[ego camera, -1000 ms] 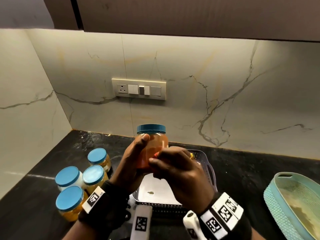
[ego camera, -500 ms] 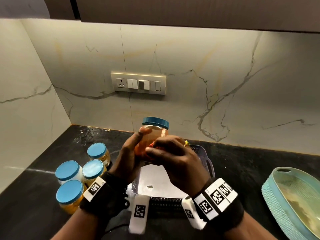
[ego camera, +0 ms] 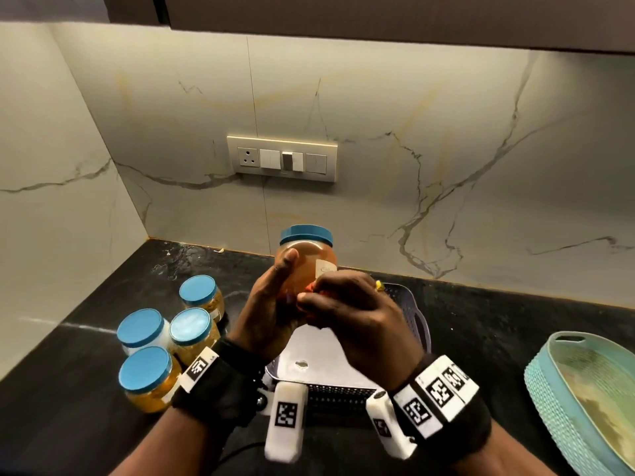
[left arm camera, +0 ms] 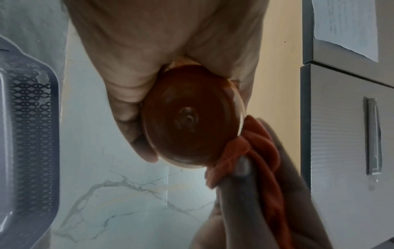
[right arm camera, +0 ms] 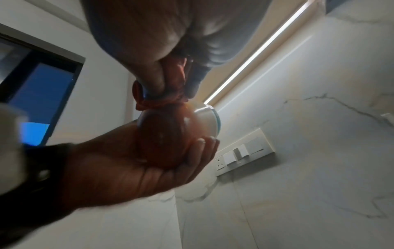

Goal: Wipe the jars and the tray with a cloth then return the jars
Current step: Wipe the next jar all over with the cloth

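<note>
1. Gripping the jar (ego camera: 307, 261) is done by the left hand (ego camera: 271, 314): thumb laid up the near side, fingers curled round the far side and under the base, as seen from the right wrist.
2. A bunched orange cloth (left arm camera: 259, 150) is pinched in the right hand (ego camera: 357, 324), fingers curled tight, and is pressed against the jar's lower side wall by the base edge.
3. The key relation: the jar is held up in the air over the tray (ego camera: 417, 324), long axis close to upright, blue lid (ego camera: 305, 234) on top; the cloth meets it from the right, so the right hand is judged nearer for the next stroke and the left for turning.
4. Jar body: clear, smooth, glossy, rounded, with reddish-orange contents; a small pale label is seen on the right side. Slipping under the rub is judged possible.
5. The tray is grey plastic with perforated walls and a pale flat floor, and lies on the black counter (ego camera: 103, 293); no jars are in it.
6. Four other blue-lidded jars (ego camera: 161, 338) stand clustered on the counter left of the tray, well apart from the hands.
7. A teal woven-textured basket (ego camera: 549, 389) sits at the far right.
</note>
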Action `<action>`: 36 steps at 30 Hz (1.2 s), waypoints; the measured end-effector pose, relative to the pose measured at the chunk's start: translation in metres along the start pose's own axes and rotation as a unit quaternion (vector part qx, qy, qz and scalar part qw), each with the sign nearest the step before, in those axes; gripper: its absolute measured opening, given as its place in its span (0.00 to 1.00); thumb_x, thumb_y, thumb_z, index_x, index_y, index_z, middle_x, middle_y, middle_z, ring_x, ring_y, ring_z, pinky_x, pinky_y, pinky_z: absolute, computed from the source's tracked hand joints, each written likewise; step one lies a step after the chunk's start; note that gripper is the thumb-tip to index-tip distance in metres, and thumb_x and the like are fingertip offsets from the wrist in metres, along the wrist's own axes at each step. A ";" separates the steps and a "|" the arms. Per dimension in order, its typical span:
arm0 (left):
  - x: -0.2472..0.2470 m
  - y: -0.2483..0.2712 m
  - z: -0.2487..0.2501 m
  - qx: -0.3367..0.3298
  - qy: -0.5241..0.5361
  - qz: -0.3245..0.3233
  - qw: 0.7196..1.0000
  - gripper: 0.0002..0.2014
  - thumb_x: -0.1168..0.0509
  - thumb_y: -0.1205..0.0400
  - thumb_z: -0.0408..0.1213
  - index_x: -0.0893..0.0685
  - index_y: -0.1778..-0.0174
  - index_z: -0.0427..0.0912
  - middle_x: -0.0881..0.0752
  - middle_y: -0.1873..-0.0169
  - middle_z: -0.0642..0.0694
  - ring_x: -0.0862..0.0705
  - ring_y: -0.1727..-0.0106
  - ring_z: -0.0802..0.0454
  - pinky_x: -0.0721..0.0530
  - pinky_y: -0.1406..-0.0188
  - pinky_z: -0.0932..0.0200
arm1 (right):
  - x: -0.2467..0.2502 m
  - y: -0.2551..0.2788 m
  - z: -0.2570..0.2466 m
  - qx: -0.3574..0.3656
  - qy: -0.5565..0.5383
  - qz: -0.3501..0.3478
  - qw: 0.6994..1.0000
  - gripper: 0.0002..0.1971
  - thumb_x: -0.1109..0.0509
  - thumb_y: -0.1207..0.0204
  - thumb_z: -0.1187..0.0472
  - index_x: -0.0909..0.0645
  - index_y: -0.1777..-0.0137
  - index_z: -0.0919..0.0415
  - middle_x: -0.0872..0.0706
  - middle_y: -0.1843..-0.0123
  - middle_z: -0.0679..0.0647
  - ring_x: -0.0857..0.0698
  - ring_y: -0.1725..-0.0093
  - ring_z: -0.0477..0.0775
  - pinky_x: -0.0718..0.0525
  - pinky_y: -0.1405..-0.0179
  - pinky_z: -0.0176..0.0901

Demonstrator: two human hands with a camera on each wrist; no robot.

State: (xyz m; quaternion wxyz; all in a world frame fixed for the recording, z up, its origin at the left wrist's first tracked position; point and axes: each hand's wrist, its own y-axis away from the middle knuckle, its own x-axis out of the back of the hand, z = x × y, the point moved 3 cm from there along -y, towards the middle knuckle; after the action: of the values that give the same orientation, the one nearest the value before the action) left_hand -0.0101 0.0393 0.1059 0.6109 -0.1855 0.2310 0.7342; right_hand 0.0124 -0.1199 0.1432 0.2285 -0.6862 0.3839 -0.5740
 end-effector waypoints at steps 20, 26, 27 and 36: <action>0.011 0.016 -0.006 -0.012 0.067 -0.040 0.997 0.52 0.14 0.40 0.60 0.25 0.21 0.41 0.13 0.35 0.33 0.13 0.36 0.37 0.10 0.41 0.41 | -0.016 0.009 0.014 -0.299 -0.292 0.149 0.896 0.20 0.28 0.25 0.79 0.13 0.38 0.59 0.09 0.43 0.54 0.10 0.43 0.52 0.10 0.43 0.54; 0.017 0.017 0.018 -0.030 -0.116 -0.006 0.993 0.35 0.23 0.33 0.46 0.22 0.28 0.46 0.13 0.34 0.39 0.09 0.39 0.44 0.09 0.50 0.47 | -0.014 0.005 0.018 -0.332 -0.250 0.114 0.903 0.17 0.24 0.26 0.72 0.15 0.41 0.53 0.10 0.47 0.46 0.11 0.45 0.45 0.11 0.43 0.51; 0.017 0.018 0.020 -0.036 -0.130 -0.006 0.991 0.33 0.23 0.33 0.44 0.22 0.30 0.47 0.13 0.36 0.41 0.09 0.41 0.47 0.09 0.52 0.50 | -0.014 0.002 0.017 -0.329 -0.239 0.114 0.907 0.16 0.24 0.25 0.71 0.15 0.42 0.53 0.10 0.48 0.45 0.11 0.46 0.45 0.10 0.44 0.51; 0.025 0.023 0.023 -0.084 -0.209 0.024 0.974 0.39 0.24 0.37 0.53 0.23 0.30 0.46 0.13 0.37 0.40 0.11 0.35 0.43 0.11 0.40 0.50 | -0.014 -0.011 -0.010 -0.124 -0.047 0.057 0.989 0.19 0.20 0.30 0.71 0.12 0.39 0.61 0.15 0.41 0.55 0.16 0.41 0.51 0.17 0.40 0.36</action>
State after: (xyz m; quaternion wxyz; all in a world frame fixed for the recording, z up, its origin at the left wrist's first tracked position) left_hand -0.0375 0.0693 0.1137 0.6098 -0.0734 0.0401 0.7881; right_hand 0.0049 -0.1007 0.1451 0.1917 -0.7126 0.4797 -0.4746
